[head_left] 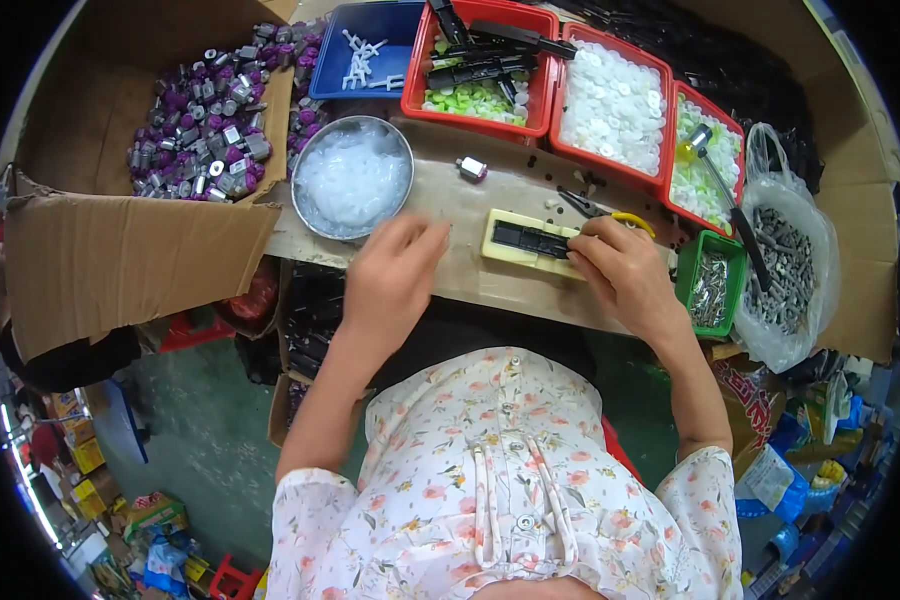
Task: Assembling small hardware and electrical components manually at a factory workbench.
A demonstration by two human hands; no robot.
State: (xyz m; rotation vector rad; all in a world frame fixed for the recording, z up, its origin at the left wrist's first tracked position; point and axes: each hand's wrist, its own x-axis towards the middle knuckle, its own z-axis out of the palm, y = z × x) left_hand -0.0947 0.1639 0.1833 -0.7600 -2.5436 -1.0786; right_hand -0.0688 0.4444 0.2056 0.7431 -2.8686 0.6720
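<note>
Cluttered workshop, narrow cardboard-covered bench [470, 285] across my view, green floor below it. Reading left to right.

Far left: big open cardboard box [100, 240] holding a heap of purple-and-silver metal fittings [205, 120]. Next, round steel bowl [353, 178] full of clear plastic bits, sitting on the bench. Behind it a blue tray [335, 70] with a few white plastic pieces.

Left hand [395, 275] lies flat on the bench just below the bowl's right rim, fingers extended and loosely together, gripping nothing I can see. Fingertips point toward the jig but stay apart from it.

One loose silver fitting with a purple end [471, 168] sits on the bench above and between the hands.

Centre-right: pale yellow jig block [505, 250] with a black insert, flat on the bench. Right hand [625, 270] is at its right end, fingers curled down onto it, pinched together there. Can't tell whether they hold a small part. A yellow-handled tool [625, 218] lies just behind that hand.

Back row: red trays [550, 95] with black parts, green caps, white caps. Right: small green bin [685, 275] of metal pins, then a clear plastic bag [805, 250] of grey screws.
</note>
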